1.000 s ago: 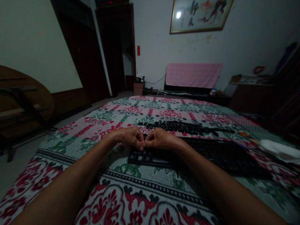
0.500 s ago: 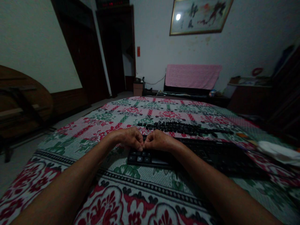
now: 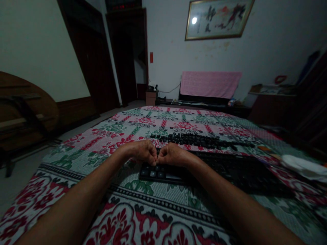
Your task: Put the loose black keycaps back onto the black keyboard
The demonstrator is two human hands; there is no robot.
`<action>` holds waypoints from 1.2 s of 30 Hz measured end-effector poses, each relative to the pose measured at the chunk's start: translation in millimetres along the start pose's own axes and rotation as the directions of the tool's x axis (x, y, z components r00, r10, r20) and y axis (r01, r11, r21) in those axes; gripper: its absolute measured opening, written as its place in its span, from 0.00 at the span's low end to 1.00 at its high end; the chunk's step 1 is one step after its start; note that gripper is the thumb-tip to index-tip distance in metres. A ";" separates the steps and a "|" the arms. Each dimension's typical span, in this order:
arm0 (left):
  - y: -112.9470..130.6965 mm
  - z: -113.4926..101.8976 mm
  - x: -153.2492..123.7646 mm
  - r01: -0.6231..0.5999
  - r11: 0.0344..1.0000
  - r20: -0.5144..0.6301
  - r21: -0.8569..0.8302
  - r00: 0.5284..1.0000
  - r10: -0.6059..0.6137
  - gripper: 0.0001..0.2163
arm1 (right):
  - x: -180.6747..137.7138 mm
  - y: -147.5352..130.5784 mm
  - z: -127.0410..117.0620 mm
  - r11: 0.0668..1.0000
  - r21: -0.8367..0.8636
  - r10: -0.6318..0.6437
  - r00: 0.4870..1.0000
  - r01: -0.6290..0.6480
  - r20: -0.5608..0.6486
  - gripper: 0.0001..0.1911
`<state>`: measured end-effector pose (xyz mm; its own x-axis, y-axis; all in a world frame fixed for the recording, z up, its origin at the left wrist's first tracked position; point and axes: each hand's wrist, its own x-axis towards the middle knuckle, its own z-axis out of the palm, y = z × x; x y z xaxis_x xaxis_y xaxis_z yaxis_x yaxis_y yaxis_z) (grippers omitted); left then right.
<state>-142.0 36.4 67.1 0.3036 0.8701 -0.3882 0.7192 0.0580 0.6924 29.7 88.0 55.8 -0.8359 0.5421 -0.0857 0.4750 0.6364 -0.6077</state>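
Note:
A black keyboard (image 3: 240, 170) lies on the patterned cloth, with several keycaps fitted at its left end and dark bare stretches elsewhere. Over that left end, my left hand (image 3: 145, 152) and my right hand (image 3: 170, 154) meet, thumbs and fingertips pinched close together. Whatever sits between the fingertips is too small and dark to make out. Just beyond the keyboard, many loose black keycaps (image 3: 196, 140) are spread in a long band.
The floral cloth (image 3: 143, 221) covers the table. To the right lie a white item (image 3: 302, 166) and a small orange piece (image 3: 264, 148). A round wooden tabletop (image 3: 22, 109) leans at the left; a pink towel (image 3: 211, 84) hangs over something by the far wall.
Both hands stay pinched over the same left end of the keyboard, with only a very slight shift of the fingers. The view has tilted a little.

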 end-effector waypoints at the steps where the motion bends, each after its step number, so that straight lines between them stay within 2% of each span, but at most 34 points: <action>1: 1.0 -0.4 -1.3 0.000 1.000 0.003 -0.006 1.000 0.000 0.13 | 0.0 0.9 -0.3 1.000 0.006 -0.002 1.000 0.002 0.002 0.15; 5: 1.0 -4.4 -2.4 0.000 1.000 -0.044 -0.002 0.999 0.000 0.14 | -1.2 1.8 -1.2 0.999 0.022 -0.030 0.999 0.029 0.021 0.13; 8: -6.5 -8.7 4.7 -0.035 0.999 -0.239 0.022 0.970 0.039 0.14 | -1.6 1.3 -2.4 0.999 0.024 -0.028 0.999 0.027 0.032 0.12; 10: -14.1 -11.0 12.3 -0.057 0.996 -0.401 0.075 0.912 0.082 0.13 | -0.8 1.9 -5.2 0.999 0.021 -0.031 0.999 0.030 0.034 0.13; 11: -17.9 -11.7 16.2 -0.062 0.990 -0.468 0.128 0.876 0.115 0.12 | 0.0 2.8 -7.4 1.000 0.001 -0.031 1.000 0.031 0.007 0.13; 13: -24.3 -12.1 23.6 -0.056 0.975 -0.550 0.216 0.818 0.169 0.11 | 1.9 6.4 -13.0 0.996 -0.091 -0.029 0.992 0.017 -0.126 0.14; 16: -27.5 -10.8 34.2 -0.017 0.965 -0.623 0.261 0.761 0.182 0.12 | 5.1 16.7 -20.7 0.966 -0.253 -0.049 0.925 -0.052 -0.377 0.13; 18: -25.6 -9.9 42.6 0.018 0.968 -0.650 0.249 0.745 0.153 0.13 | 6.7 25.0 -22.6 0.947 -0.296 -0.010 0.910 -0.125 -0.414 0.13; 20: -21.9 -9.7 52.7 0.045 0.976 -0.649 0.215 0.753 0.108 0.13 | 7.7 31.8 -21.7 0.932 -0.321 0.025 0.917 -0.165 -0.398 0.13; 21: -19.9 -10.0 58.0 0.078 0.978 -0.639 0.195 0.767 0.066 0.13 | 8.0 34.0 -20.8 0.926 -0.331 0.038 0.919 -0.179 -0.392 0.13; 24: -15.5 -12.0 72.6 0.216 0.971 -0.653 0.107 0.751 -0.096 0.12 | 7.8 35.6 -18.1 0.910 -0.358 0.062 0.921 -0.210 -0.384 0.13; 28: -14.1 -15.7 85.2 0.309 0.951 -0.627 0.009 0.743 -0.236 0.12 | 7.2 33.0 -17.7 0.898 -0.389 0.055 0.928 -0.208 -0.369 0.13; 32: -11.5 -17.5 91.4 0.340 0.939 -0.616 -0.057 0.728 -0.301 0.13 | 6.8 32.3 -18.2 0.893 -0.399 0.058 0.932 -0.208 -0.357 0.14; 36: -5.9 -18.3 95.2 0.441 0.897 -0.629 -0.017 0.693 -0.352 0.10 | 5.5 32.1 -17.9 0.889 -0.403 0.068 0.933 -0.218 -0.354 0.14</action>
<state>-128.8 127.9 37.2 -0.4359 0.8904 -0.1307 0.7688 0.4439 0.4604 45.2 121.3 49.9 -0.6497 0.7435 0.1585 0.7154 0.6685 -0.2034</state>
